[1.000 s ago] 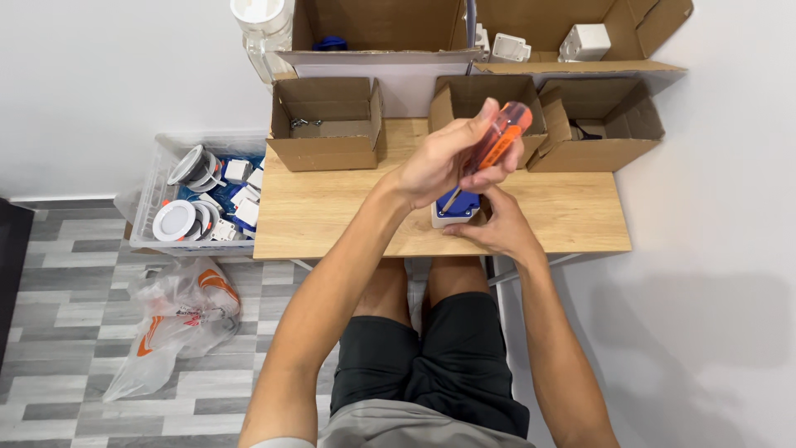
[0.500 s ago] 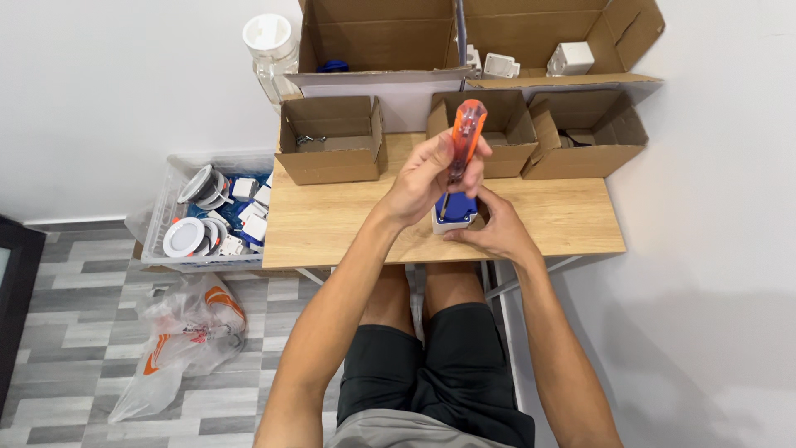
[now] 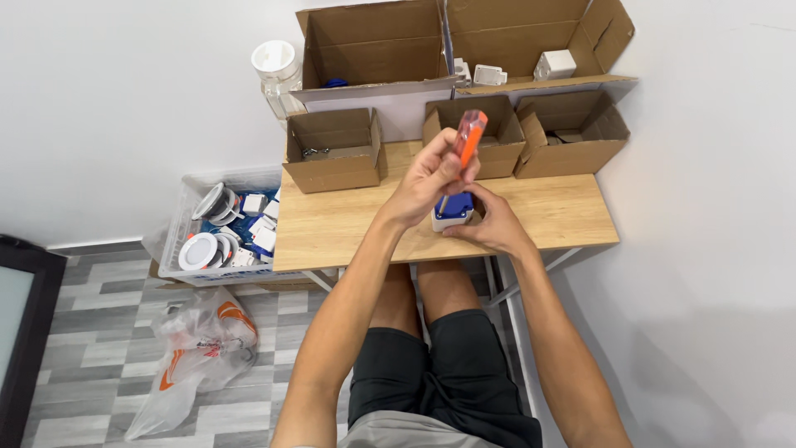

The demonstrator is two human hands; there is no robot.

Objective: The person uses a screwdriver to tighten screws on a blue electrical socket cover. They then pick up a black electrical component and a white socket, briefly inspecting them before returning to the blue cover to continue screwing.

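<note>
Barely shifted, left hand (image 3: 429, 181) grips upright orange screwdriver (image 3: 466, 141); right hand (image 3: 489, 220) clasps blue-and-white box (image 3: 453, 211).

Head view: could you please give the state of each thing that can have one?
Orange screwdriver: upright, gripped in left hand.
Blue-and-white box: on the table, steadied by right hand.
Cardboard boxes: open.
Plastic crate: open, full of parts.
Plastic bag: crumpled on floor.

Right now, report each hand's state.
Left hand: closed around an orange-handled screwdriver, tip down on the box.
Right hand: gripping the small blue-and-white box on the wooden table.
</note>
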